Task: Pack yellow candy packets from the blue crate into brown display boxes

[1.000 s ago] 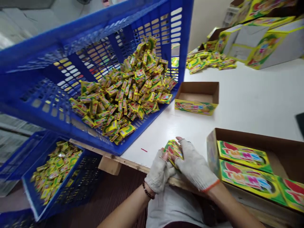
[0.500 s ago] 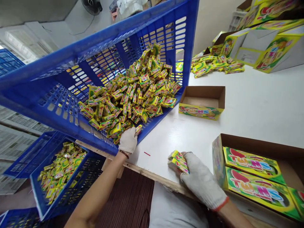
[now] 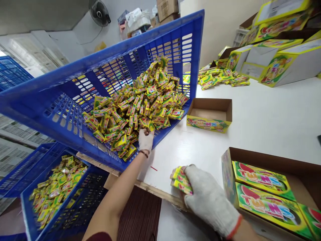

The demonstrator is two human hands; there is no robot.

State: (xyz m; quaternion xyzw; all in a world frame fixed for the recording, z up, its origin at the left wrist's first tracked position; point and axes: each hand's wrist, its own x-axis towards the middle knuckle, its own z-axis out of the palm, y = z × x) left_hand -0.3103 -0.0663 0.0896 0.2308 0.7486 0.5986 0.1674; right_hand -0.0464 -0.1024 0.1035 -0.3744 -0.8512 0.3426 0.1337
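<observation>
My left hand (image 3: 145,139), in a white glove, reaches into the tilted blue crate (image 3: 62,100) and closes its fingers on small yellow-green packets in the pile (image 3: 135,100). My right hand (image 3: 208,197), also gloved, rests on the white table (image 3: 263,117) near its front edge, gripping a stack of packets (image 3: 180,180). An open cardboard carton (image 3: 288,160) holding colourful display boxes (image 3: 260,177) lies just right of my right hand.
A small open display box (image 3: 209,115) stands on the table beside the crate. More packets (image 3: 220,77) and large boxes (image 3: 276,57) lie at the far right. A second blue crate (image 3: 50,190) with packets sits low on the left. A fan (image 3: 99,13) hangs behind.
My left hand left the stack, reached to the crate's lower edge, then pushed further into the pile. My right hand kept the stack and stayed near the table edge.
</observation>
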